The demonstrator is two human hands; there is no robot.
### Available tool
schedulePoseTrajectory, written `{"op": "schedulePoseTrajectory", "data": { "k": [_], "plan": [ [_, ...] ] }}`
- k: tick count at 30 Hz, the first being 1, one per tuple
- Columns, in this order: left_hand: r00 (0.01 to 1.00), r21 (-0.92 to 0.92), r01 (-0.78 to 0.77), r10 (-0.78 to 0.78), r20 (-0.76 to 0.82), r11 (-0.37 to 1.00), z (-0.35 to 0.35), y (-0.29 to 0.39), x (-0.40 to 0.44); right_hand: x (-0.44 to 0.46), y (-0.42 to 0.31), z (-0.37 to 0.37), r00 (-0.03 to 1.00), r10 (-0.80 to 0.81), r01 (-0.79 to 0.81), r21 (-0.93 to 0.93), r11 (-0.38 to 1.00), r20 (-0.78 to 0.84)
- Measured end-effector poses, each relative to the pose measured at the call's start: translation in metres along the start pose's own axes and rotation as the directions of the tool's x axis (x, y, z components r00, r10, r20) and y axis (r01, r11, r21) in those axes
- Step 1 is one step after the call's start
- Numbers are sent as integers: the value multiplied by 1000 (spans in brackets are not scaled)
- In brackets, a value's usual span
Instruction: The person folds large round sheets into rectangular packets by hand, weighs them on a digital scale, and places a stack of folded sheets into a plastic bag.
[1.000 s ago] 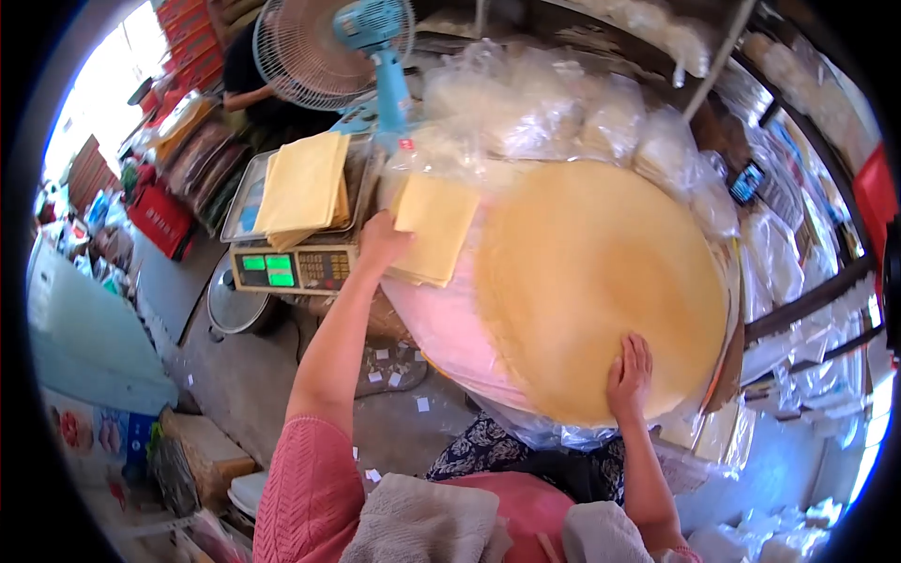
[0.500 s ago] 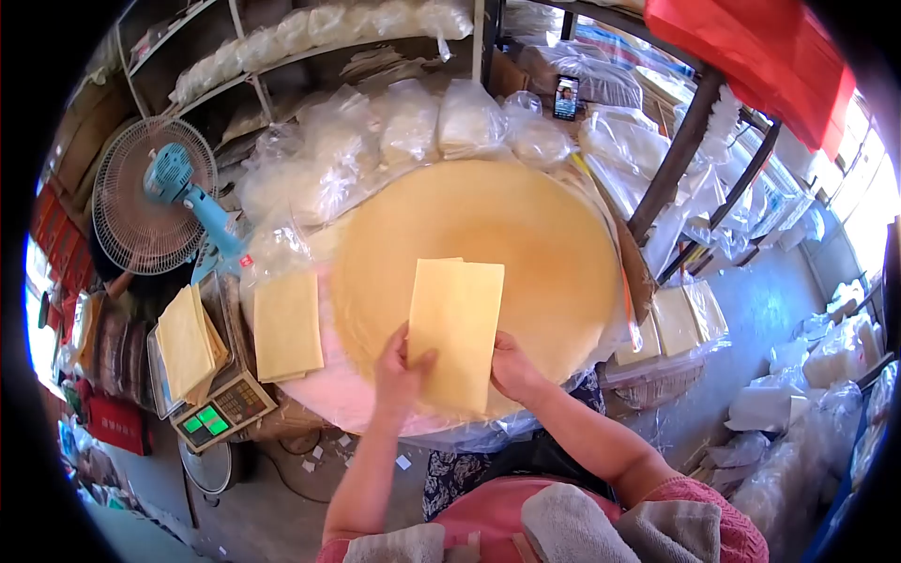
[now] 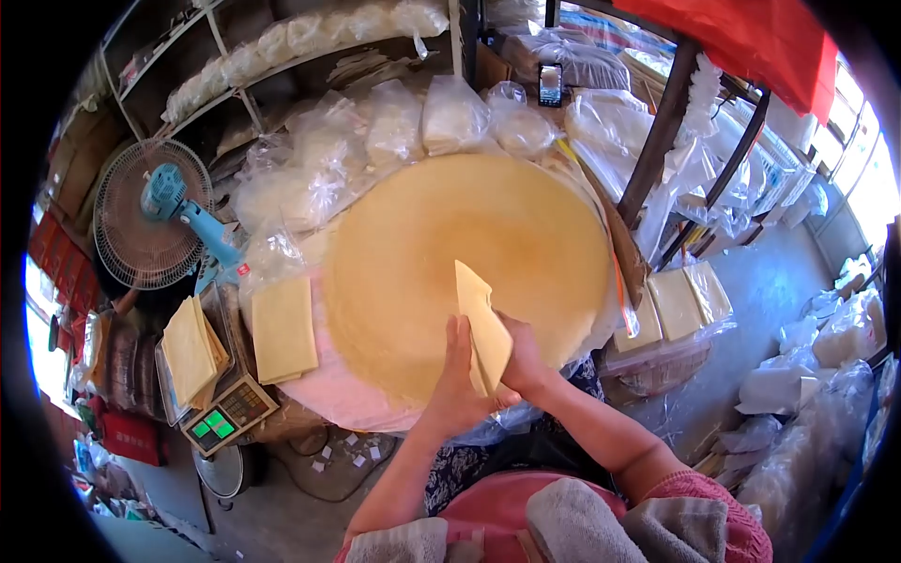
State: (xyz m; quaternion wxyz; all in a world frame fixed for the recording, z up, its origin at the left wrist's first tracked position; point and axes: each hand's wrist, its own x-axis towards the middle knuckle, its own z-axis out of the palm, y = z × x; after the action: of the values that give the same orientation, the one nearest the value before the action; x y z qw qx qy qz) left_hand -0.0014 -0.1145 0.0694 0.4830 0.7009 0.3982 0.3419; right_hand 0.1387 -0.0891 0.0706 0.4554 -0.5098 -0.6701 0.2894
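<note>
Both hands hold a folded pale yellow sheet (image 3: 486, 333) above the near part of a big round stack of thin tan sheets (image 3: 413, 244). My left hand (image 3: 457, 385) grips its lower left side, with the fingers pointing up. On the right side, my right hand (image 3: 526, 357) is closed round the sheet, its fingers partly hidden behind it. A rectangular stack of folded yellow sheets (image 3: 284, 328) lies left of the round stack. More folded sheets (image 3: 192, 352) rest fanned on the tray of a digital scale (image 3: 228, 413) with green displays.
A blue fan (image 3: 164, 202) stands at the left. Filled clear plastic bags (image 3: 394, 127) line the back of the round stack, and a phone (image 3: 550, 84) stands behind them. Packed sheets (image 3: 676, 302) lie at the right beside a dark post (image 3: 662, 141). A lidded pot (image 3: 221, 471) is below the scale.
My left hand has left the rectangular stack and my right hand the round stack. Both came together on a yellow sheet, which has since turned edge-on and bent. The view has swung right.
</note>
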Motion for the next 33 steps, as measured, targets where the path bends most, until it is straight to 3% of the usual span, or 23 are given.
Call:
{"op": "schedulePoseTrajectory", "data": {
  "k": [1,2,3,4,6,7,9,10,12,13,16,17,19,21,25,28,31,33],
  "plan": [
    [999,-70,23,-21,29,997,1,2,-2,5,2,-2,999,-36,40,-285,958,18],
    [998,-141,48,-41,58,989,3,3,-4,9,-1,-6,1000,7,-5,-318,948,4],
    [984,46,171,-173,45,984,-5,3,-3,13,-5,-11,999,49,-50,-349,936,-10],
    [980,-37,186,-188,-60,982,-10,-2,-1,17,-7,-14,996,92,-93,-379,921,-22],
    [931,-204,200,-251,-265,958,-20,-17,1,24,5,-31,988,152,-148,-177,973,6],
    [924,-331,181,-275,-264,926,-28,-18,2,25,5,-41,988,149,-145,-99,985,34],
    [913,-568,117,-313,-262,815,-41,-19,9,28,5,-56,936,335,-349,409,843,109],
    [896,-501,112,-305,-323,858,-40,-21,11,28,3,-59,899,403,-416,619,666,171],
    [862,-352,102,-259,-435,930,-37,-31,16,26,-5,-60,870,452,-448,692,566,194],
    [873,-189,129,-202,-444,973,-35,-40,18,26,-7,-60,856,474,-460,724,514,207],
    [936,-478,193,-306,-172,857,-21,-25,16,24,3,-54,838,463,-496,758,423,289],
    [928,-371,204,-300,-221,906,-11,-56,16,24,7,-51,829,460,-510,765,393,316],
    [961,-465,139,-233,-151,874,-3,-34,14,24,14,-42,815,451,-534,776,337,365],
    [973,-560,152,-223,-59,814,0,-27,16,22,19,-34,806,450,-545,781,306,386],
    [960,-477,251,-278,15,842,-4,-19,16,23,17,-31,792,453,-561,781,274,410],
    [983,-451,139,-177,-43,881,-4,-17,14,23,20,-33,800,429,-552,795,253,419],
    [973,-447,119,-193,-124,886,-4,-16,10,23,19,-36,792,433,-568,780,264,430],
    [941,-170,243,-275,-200,955,-12,-21,6,23,22,-36,796,441,-559,782,274,414]
  ]
}}
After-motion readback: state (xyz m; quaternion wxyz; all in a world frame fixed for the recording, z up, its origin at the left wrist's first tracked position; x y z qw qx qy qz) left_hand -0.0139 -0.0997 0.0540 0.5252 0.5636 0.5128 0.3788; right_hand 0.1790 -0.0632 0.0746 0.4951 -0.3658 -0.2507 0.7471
